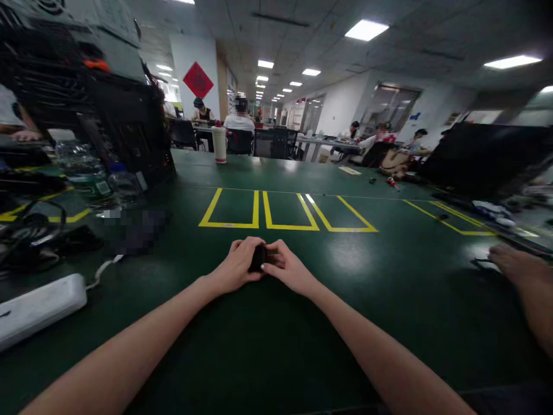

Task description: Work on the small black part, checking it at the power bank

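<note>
Between near and far edges of the desk (276,346), steady the black object (258,259) evenly, with fingers of left hand (239,260) and right hand (291,269) clamped on it.

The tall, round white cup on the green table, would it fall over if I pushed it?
The tall white cup might tip if pushed near its top, since it's narrow. Lying down, it could roll, because its body looks round.
</note>
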Demonstrator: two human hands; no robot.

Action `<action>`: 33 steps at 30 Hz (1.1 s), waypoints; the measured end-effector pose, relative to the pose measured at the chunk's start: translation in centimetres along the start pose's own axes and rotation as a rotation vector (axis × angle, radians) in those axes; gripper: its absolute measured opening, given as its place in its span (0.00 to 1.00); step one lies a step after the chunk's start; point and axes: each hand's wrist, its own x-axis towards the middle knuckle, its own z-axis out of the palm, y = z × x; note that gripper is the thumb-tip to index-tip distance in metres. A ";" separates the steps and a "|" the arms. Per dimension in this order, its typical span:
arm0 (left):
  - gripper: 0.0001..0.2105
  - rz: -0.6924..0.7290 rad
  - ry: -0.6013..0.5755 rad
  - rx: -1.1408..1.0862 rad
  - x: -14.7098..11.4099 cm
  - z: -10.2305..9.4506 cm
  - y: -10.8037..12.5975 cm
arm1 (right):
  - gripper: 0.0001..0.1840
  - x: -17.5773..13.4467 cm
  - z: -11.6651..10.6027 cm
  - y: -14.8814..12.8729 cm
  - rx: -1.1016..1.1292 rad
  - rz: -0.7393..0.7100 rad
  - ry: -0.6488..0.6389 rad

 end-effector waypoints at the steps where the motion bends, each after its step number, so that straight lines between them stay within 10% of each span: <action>1: 0.27 0.001 0.005 0.000 0.0 -0.1 0.0 | 0.14 -0.1 0.0 0.0 0.002 -0.002 -0.003; 33: 0.24 -0.014 0.013 -0.032 0.1 -0.6 0.5 | 0.12 -0.1 0.1 0.1 0.026 0.005 0.061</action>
